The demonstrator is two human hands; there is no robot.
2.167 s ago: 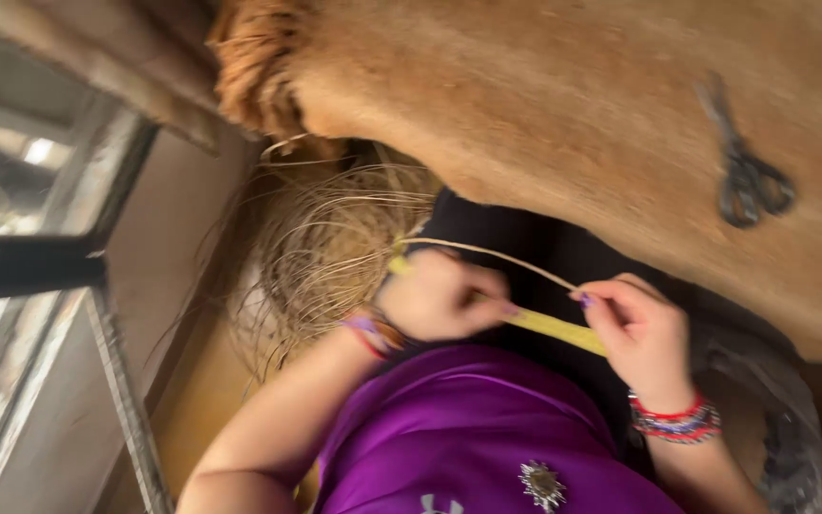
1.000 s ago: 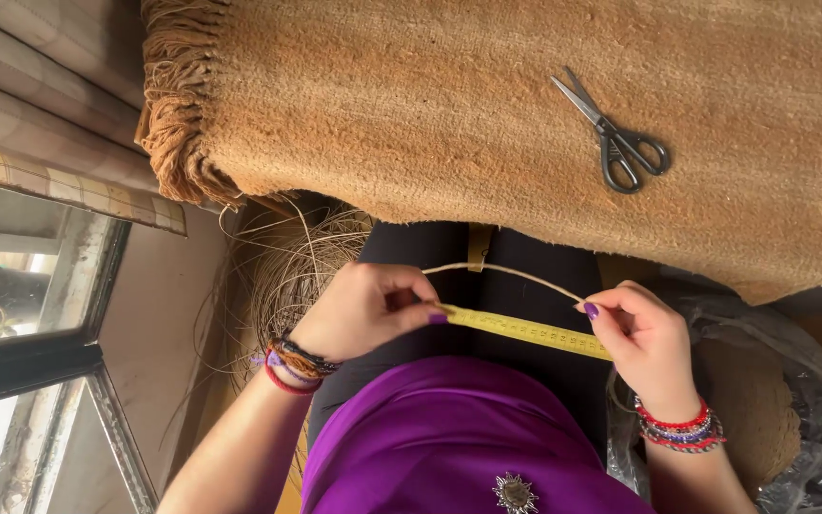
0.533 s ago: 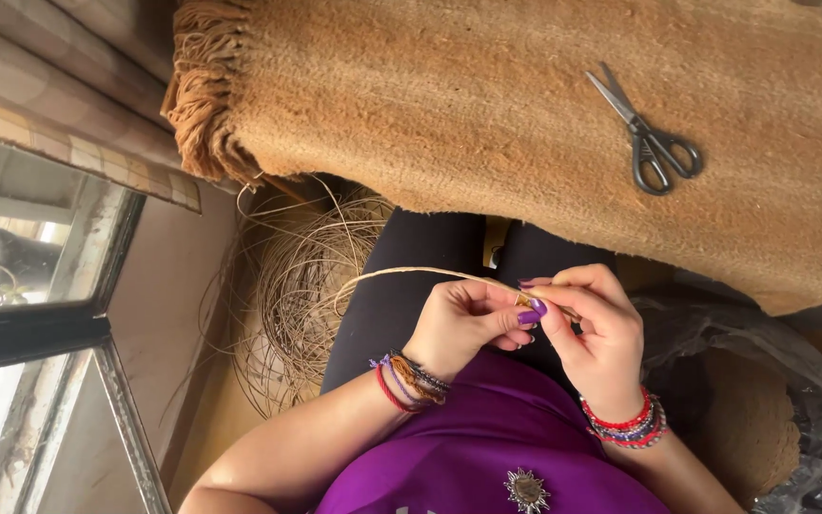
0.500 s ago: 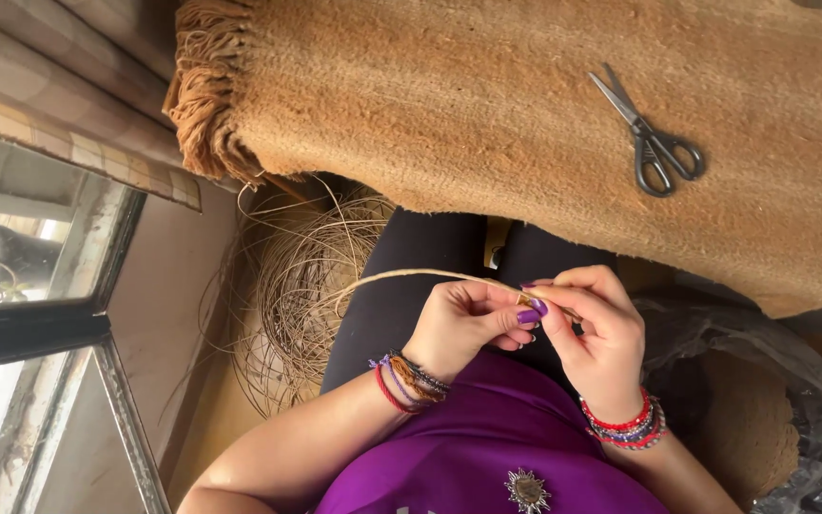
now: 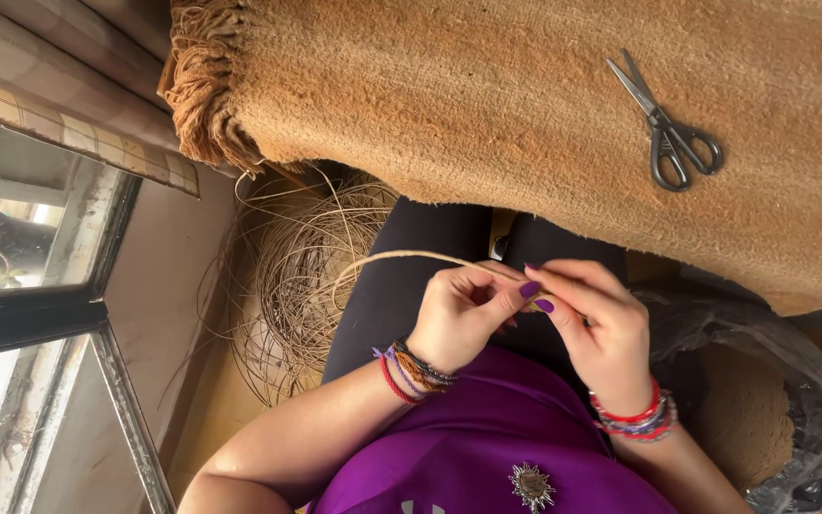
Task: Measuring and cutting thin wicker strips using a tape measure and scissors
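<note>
My left hand and my right hand meet over my lap, fingertips touching. Both pinch the end of a thin pale cane strand. From my fingers the strand arcs left and down toward a loose coil of cane on the floor beside my leg. Both wrists carry coloured bracelets. What sits exactly between the fingertips is hidden by the fingers.
A coarse brown woven mat with a fringed edge lies beyond my knees, with grey scissors on it. A clear plastic bag holding brown fibre sits at the right. A window frame and a curtain are at the left.
My hands were apart with a yellow strip stretched between them; they have come together and pinch the cane strand end. The yellow strip is out of sight.
</note>
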